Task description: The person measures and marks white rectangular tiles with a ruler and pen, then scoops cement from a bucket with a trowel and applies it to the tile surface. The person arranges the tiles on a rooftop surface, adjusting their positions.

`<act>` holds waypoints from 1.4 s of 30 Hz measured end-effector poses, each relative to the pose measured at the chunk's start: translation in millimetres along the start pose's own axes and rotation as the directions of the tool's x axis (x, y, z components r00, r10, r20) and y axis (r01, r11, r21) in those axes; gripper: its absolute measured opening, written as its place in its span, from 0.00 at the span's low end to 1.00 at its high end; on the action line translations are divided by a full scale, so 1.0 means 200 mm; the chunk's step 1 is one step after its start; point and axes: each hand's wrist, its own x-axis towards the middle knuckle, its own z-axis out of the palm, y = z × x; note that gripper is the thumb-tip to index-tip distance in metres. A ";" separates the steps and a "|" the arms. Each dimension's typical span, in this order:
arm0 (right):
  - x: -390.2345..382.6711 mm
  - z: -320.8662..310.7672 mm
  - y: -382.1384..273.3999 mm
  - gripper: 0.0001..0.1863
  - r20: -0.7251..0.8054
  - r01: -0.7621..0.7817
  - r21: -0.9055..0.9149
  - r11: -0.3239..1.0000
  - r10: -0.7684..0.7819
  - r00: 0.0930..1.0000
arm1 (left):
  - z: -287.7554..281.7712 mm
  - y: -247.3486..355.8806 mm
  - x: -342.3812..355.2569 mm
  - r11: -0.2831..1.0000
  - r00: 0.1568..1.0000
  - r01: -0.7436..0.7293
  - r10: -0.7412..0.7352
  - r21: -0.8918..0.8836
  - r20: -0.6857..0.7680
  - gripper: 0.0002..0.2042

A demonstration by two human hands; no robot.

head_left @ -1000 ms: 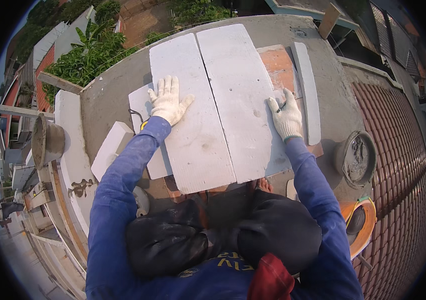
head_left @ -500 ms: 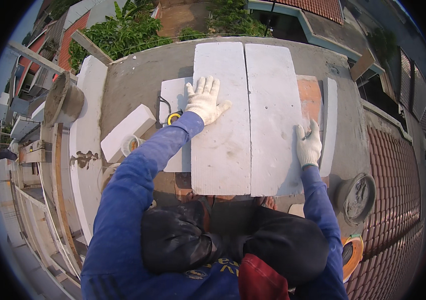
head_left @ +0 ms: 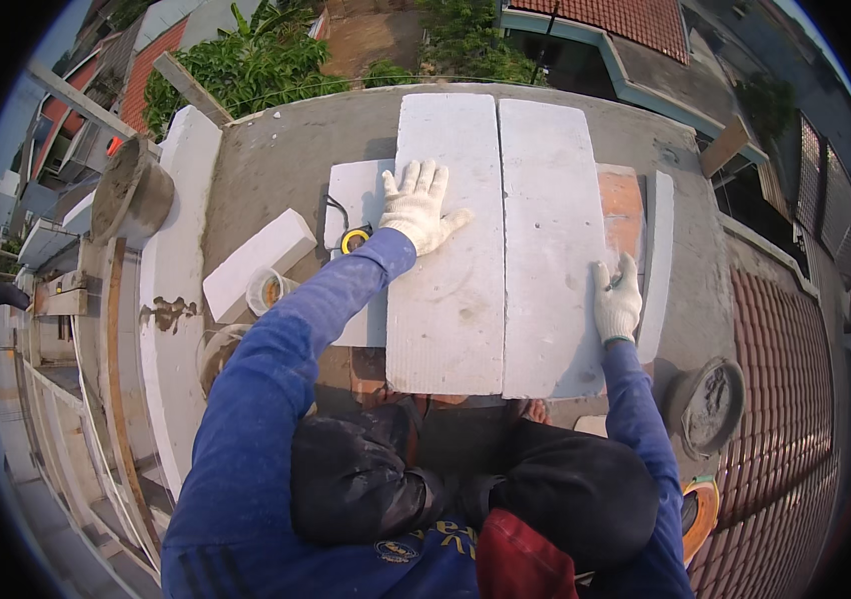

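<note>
Two long white blocks, a left one and a right one, lie side by side before my knees. My left hand, in a cream knit glove, presses flat on the left block, fingers spread. My gloved right hand grips the right block's outer edge with bent fingers. Beneath them show another white slab and an orange-stained board. A yellow-and-black tape measure sits by my left wrist. A narrow white strip lies right of my right hand.
At left are a loose white block, a clear cup, a mortar bucket and a low white wall. At right stand another mortar bucket and an orange container, beside the roof edge above red tiles.
The camera's view has swung, so the blocks and both hands appear further right and lower than a second ago. Both hands remain in the same places on the blocks.
</note>
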 end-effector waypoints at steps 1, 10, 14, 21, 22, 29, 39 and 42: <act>0.00 -0.01 0.00 0.38 -0.006 0.004 0.004 1.000 -0.003 1.000 | 0.00 0.01 0.00 1.000 1.000 -0.001 0.001 -0.005 0.004 0.50; -0.01 -0.03 -0.06 0.38 0.045 -0.048 0.021 0.999 0.047 0.998 | -0.01 -0.01 -0.01 1.000 1.000 0.009 -0.009 0.029 -0.005 0.51; -0.01 -0.04 0.00 0.38 -0.010 -0.002 0.031 1.000 0.002 1.000 | -0.04 0.05 0.01 1.000 0.999 0.001 -0.003 0.029 0.053 0.50; 0.02 -0.01 0.03 0.38 -0.010 -0.015 -0.026 1.000 0.014 1.000 | 0.01 0.03 0.02 0.999 1.000 0.007 -0.008 0.036 0.022 0.49; 0.01 -0.01 0.01 0.38 0.005 -0.027 -0.015 1.000 0.027 1.000 | 0.01 0.02 0.01 0.999 1.000 0.010 -0.011 0.042 0.020 0.49; 0.01 -0.04 -0.05 0.39 0.057 -0.058 0.018 0.998 0.057 0.997 | -0.01 0.00 0.01 0.998 1.000 0.009 -0.010 0.061 0.025 0.49; 0.00 -0.02 -0.02 0.38 0.020 -0.042 0.072 0.996 0.041 0.999 | -0.05 0.00 0.00 0.999 0.999 -0.003 0.000 0.051 0.053 0.49; -0.01 -0.02 -0.03 0.37 0.013 -0.048 0.039 0.998 0.047 0.999 | -0.04 0.01 0.00 0.999 0.997 0.004 -0.007 0.045 0.071 0.50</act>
